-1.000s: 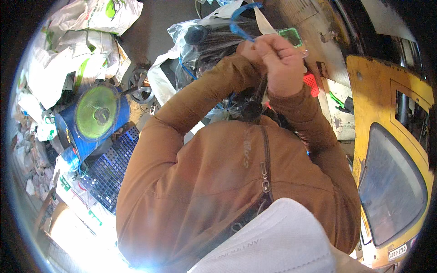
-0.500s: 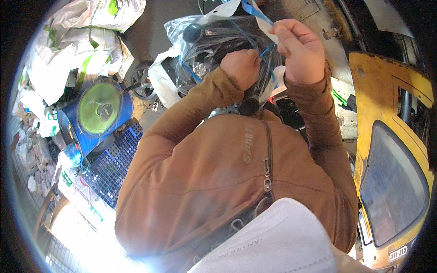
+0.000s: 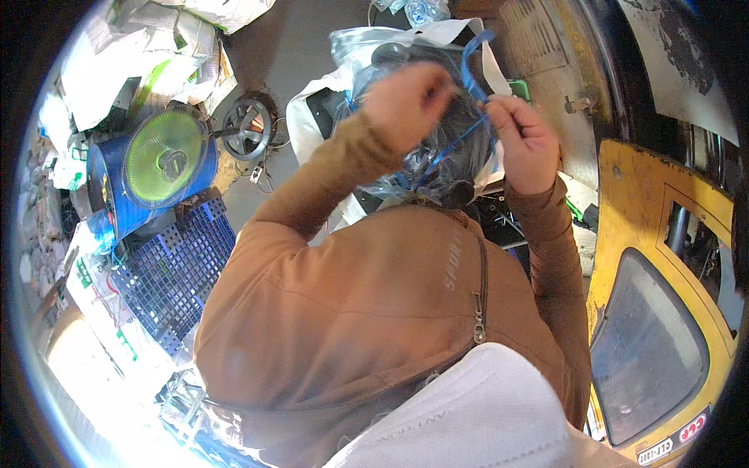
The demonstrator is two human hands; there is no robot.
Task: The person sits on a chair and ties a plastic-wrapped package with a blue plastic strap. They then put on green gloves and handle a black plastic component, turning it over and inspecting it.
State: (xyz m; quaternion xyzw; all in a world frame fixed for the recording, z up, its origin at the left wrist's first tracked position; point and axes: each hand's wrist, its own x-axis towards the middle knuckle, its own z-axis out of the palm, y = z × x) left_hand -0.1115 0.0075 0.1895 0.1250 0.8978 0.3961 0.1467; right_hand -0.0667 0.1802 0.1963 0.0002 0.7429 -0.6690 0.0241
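Below my hands stands a white sack [image 3: 310,125] with its mouth spread. A clear plastic bag [image 3: 355,43] lines it, and dark rounded objects [image 3: 462,191] show inside; their kind is hard to make out. A thin blue strap [image 3: 471,66] loops up at the sack's far right and runs down across the plastic. My right hand [image 3: 530,148] pinches this strap between thumb and fingers at the right side of the mouth. Over the middle of the bag my left hand [image 3: 406,105] is curled into a loose fist, blurred; what it holds, if anything, is hidden.
To the left are a green-bladed fan [image 3: 165,156], a blue drum [image 3: 117,187] and a blue plastic pallet [image 3: 175,269]. A wheel-shaped metal part [image 3: 248,129] lies on the floor beside the sack. White sacks [image 3: 117,70] are piled far left. A yellow machine panel [image 3: 624,187] stands right.
My left hand has risen slightly, and my right hand has moved lower along the sack's right side. The blue strap now stands up in a loop. The whole view has shifted.
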